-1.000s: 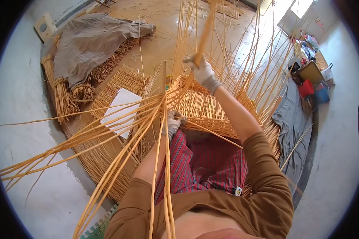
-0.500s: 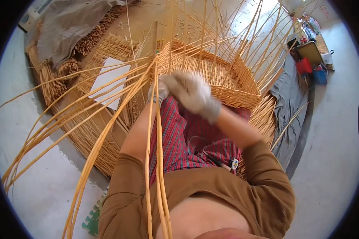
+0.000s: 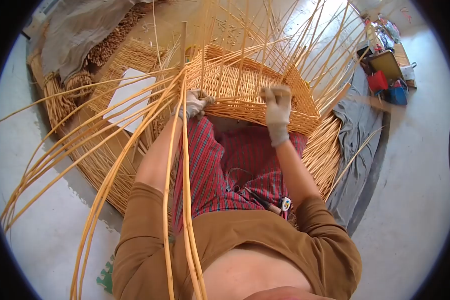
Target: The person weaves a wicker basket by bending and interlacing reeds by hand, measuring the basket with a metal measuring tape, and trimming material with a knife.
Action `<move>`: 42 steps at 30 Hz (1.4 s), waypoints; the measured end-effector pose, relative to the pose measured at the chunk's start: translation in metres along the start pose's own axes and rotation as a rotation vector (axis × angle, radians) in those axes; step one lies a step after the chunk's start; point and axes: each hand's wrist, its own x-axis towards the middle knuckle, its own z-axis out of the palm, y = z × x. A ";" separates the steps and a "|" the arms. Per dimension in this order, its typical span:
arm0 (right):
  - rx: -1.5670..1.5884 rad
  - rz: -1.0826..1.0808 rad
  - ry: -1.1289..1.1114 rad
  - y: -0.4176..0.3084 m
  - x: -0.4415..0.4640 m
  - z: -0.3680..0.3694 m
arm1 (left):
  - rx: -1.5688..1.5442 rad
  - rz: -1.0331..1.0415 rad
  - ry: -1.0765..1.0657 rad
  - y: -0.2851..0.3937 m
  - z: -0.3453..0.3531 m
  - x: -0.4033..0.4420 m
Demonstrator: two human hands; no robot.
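A rectangular wicker basket (image 3: 255, 107) with woven walls lies tilted above my lap, tall willow stakes rising from its edges. My left hand (image 3: 194, 105), in a whitish glove, is closed on the basket's near left corner. Long willow rods (image 3: 110, 192) fan out from that corner to the left and down past my chest. My right hand (image 3: 277, 112), gloved too, is raised over the near wall right of the middle. Its fingers are curled and blurred; whatever they hold, if anything, cannot be made out.
A striped red cloth (image 3: 205, 170) covers my lap. Willow bundles (image 3: 322, 155) lie right of it, beside a grey cloth (image 3: 355, 135). A white sheet (image 3: 130, 97) and a woven panel (image 3: 122, 70) lie to the left. Bags and boxes (image 3: 390, 75) stand at the far right.
My right hand has moved right and away from my left hand, along the near wall. The basket and rods appear slightly further left and up in view. My left hand stays at the corner.
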 end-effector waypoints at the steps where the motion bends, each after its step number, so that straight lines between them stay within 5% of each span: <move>1: -0.009 -0.124 -0.105 -0.015 0.021 0.021 | -0.001 -0.013 0.007 -0.001 0.006 -0.001; 2: -0.323 -0.063 -0.320 -0.041 0.047 0.043 | -0.058 -0.001 0.077 -0.001 0.012 0.001; 4: -0.615 -0.307 -0.420 -0.054 0.095 0.112 | -0.206 0.053 0.168 -0.032 0.019 0.029; 7: -0.832 -0.437 -0.247 -0.039 0.123 0.164 | -0.249 -0.107 0.130 -0.020 0.011 0.029; 9: -0.196 0.299 -0.315 -0.073 0.090 0.126 | -0.204 -0.152 0.136 -0.016 0.010 0.029; 10: 0.060 0.043 -0.304 -0.019 0.070 0.086 | -0.125 -0.106 0.107 -0.009 0.009 0.021; 11: -0.223 -0.308 -0.142 0.025 0.037 0.042 | -0.042 -0.058 0.081 -0.001 0.006 0.010; 13: 0.653 -0.319 -0.168 0.106 -0.021 -0.011 | -0.168 -0.029 0.094 -0.010 0.011 0.015; 14: 0.640 -0.299 -0.155 0.086 -0.033 -0.016 | -0.257 0.021 0.061 -0.024 0.014 0.021; 16: 0.132 0.161 0.139 0.029 -0.040 -0.002 | -0.479 0.079 0.054 -0.037 0.021 0.032; 17: 0.154 0.164 0.120 0.037 -0.035 -0.004 | -0.380 -0.148 0.160 0.006 0.019 0.008; 19: 0.438 0.246 0.170 0.037 -0.043 0.005 | -0.122 -0.190 0.258 0.022 0.025 0.004; 21: 0.357 0.155 0.036 0.031 -0.036 0.002 | -0.146 -0.175 0.310 0.027 0.029 0.004; 23: 0.373 0.513 0.158 0.025 -0.028 -0.025 | -0.138 -0.180 0.314 0.001 0.048 0.005; 25: 0.140 0.356 0.369 0.020 -0.017 -0.066 | -0.055 0.641 0.993 -0.004 0.051 0.016; 26: 0.142 0.224 0.370 0.019 -0.011 -0.070 | 0.241 0.920 1.078 0.009 0.057 0.006; 27: 0.125 0.117 0.381 0.015 -0.020 -0.078 | 0.236 0.916 1.050 0.030 0.067 0.008; 29: 0.079 0.118 0.313 0.005 -0.042 -0.081 | -0.030 -0.002 -0.074 0.048 0.085 0.016; 30: 0.070 0.047 0.210 -0.003 -0.021 -0.070 | -0.267 -0.169 -0.263 0.053 0.082 0.021; 33: -0.326 -0.107 -0.043 -0.015 0.044 -0.020 | -0.069 -0.002 -0.029 0.055 0.095 0.011; 34: -0.680 -0.416 -0.164 -0.028 0.074 0.010 | -0.062 -0.018 -0.040 0.050 0.100 0.007; 36: -0.940 -0.069 -0.350 -0.060 0.108 0.057 | -0.525 -0.150 0.054 0.053 0.100 0.017; 37: -0.942 -0.065 -0.351 -0.059 0.102 0.043 | -0.526 -0.153 0.052 0.053 0.096 0.020; 39: -0.238 -0.163 -0.109 -0.047 0.066 -0.015 | -0.395 -0.116 -0.013 0.044 0.092 0.023; 42: 0.164 -0.143 0.096 0.047 0.000 -0.103 | -0.314 0.005 -0.048 0.049 0.089 0.022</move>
